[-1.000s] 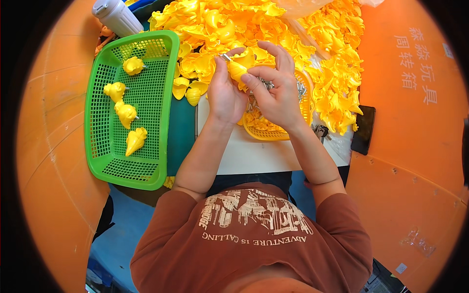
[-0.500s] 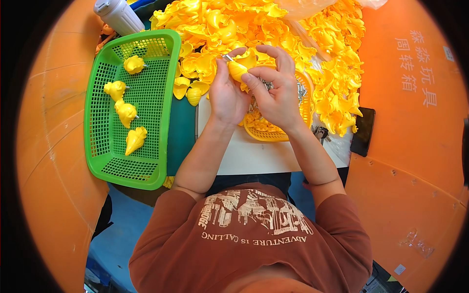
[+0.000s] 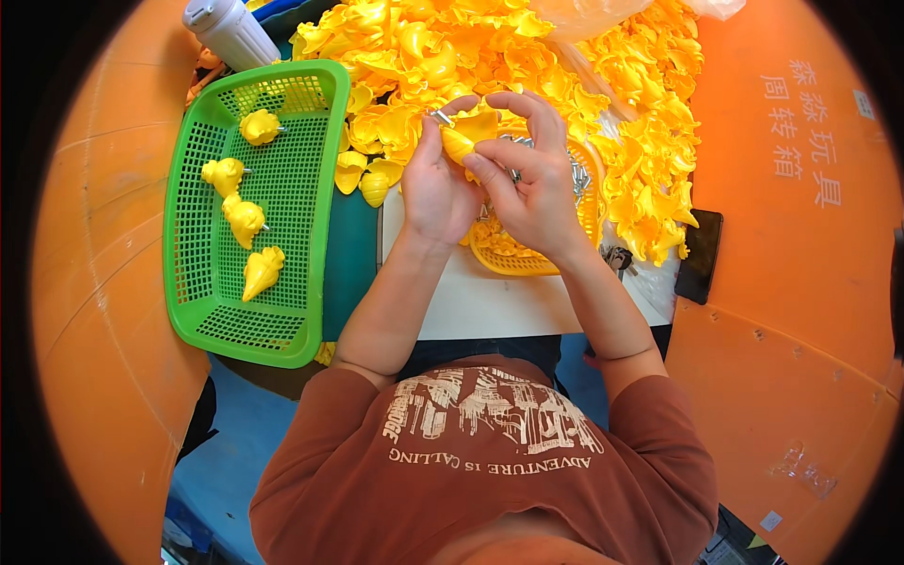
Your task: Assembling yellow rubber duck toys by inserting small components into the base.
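At twelve o'clock of the white board [image 3: 490, 306], raised above the yellow basket [image 3: 527, 256]: left hand [image 3: 435, 188] and right hand [image 3: 532, 179], pressed close together around one yellow plastic piece [image 3: 464, 139]. Left fingers curled shut on the piece from its nine o'clock side, thumb up along it, pinning a small metal pin [image 3: 441, 117] that juts toward eleven o'clock. Right fingers arched over from three o'clock, tips pinching the piece's upper edge, palm half open beneath. Held high and close to the face, probably so the small metal part can be seen and seated.

Further toward twelve o'clock, heaped up: loose yellow plastic pieces [image 3: 527, 47], within easy reach of either hand. Under the right wrist, inside the yellow basket, what look like small metal parts, too blurred to tell for sure.

Over at nine o'clock, kept apart from the heap: green basket [image 3: 202, 311] with four finished-looking yellow cones [image 3: 247, 221] lying in a loose line. Beyond its far corner, white bottle [image 3: 229, 30]. At three o'clock, dark phone [image 3: 698, 268] lying flat by the orange wall [image 3: 800, 311].
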Demonstrator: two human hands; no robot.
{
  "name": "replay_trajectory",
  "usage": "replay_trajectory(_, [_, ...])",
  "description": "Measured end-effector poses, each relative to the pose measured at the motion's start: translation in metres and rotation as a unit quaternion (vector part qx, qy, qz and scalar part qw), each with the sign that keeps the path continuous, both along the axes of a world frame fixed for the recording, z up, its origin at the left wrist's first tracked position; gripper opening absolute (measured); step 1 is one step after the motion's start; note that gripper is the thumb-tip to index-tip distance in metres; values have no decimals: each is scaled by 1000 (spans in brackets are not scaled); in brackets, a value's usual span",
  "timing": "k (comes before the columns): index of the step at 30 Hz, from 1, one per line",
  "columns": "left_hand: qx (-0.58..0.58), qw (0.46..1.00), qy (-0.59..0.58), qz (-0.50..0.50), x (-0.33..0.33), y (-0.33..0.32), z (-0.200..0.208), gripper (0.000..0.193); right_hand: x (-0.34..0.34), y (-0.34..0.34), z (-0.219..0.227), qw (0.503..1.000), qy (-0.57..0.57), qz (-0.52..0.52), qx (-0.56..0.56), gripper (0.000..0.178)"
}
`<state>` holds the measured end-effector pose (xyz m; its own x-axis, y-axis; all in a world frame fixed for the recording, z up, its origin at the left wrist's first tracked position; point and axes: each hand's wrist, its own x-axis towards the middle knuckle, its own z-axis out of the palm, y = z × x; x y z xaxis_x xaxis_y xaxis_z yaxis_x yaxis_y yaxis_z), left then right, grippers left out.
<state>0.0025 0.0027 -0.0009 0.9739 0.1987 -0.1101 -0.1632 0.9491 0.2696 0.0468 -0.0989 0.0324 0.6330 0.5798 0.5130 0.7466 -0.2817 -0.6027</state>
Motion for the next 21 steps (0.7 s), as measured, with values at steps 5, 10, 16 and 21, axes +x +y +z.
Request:
replay_trajectory(5, [3, 999, 36, 17, 1, -2, 5, 46, -1, 0, -1, 1000, 0, 1, 10, 4])
replay_trajectory(10, [90, 994, 35, 55, 0, -8, 1, 47, -6, 6, 4, 999, 7, -32, 7, 6])
replay_trajectory(16, [90, 990, 56, 93, 1, 0, -3, 52, 4, 14, 1, 998, 24, -26, 60, 12])
replay_trajectory(21, [31, 991, 40, 123, 8, 32, -18, 53, 72, 1, -15, 996, -21, -88, 27, 21])
